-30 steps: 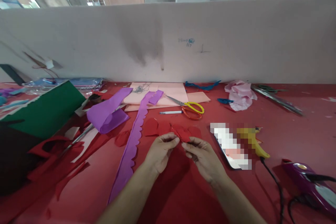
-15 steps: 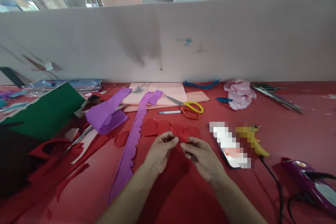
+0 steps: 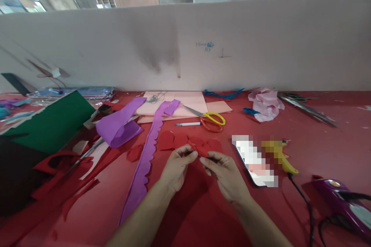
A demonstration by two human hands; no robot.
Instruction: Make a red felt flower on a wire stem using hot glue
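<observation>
Between my two hands is a small red petal-shaped piece [image 3: 202, 151], seemingly of paper or thin foam. My left hand [image 3: 180, 162] pinches its left edge between thumb and fingers. Its right side is gripped by the thumb and fingertips of my right hand [image 3: 222, 170]. Just beyond my fingers, more red rounded cut-outs [image 3: 167, 140] lie in a row on the red table. A long purple strip with a scalloped edge [image 3: 146, 160] runs along the left of my left forearm. My fingers hide part of the held piece.
Scissors with yellow and red handles [image 3: 213, 119] and a white pen [image 3: 188, 124] lie ahead, near peach sheets [image 3: 185, 98]. To the right are a phone [image 3: 257, 166], a yellow corded tool [image 3: 285, 162] and a purple device [image 3: 344, 200]. Red scraps [image 3: 60, 173] and a green board [image 3: 55, 119] fill the left.
The whole view has shifted very slightly. Both hands keep almost the same pose, and the red piece between them looks turned a little.
</observation>
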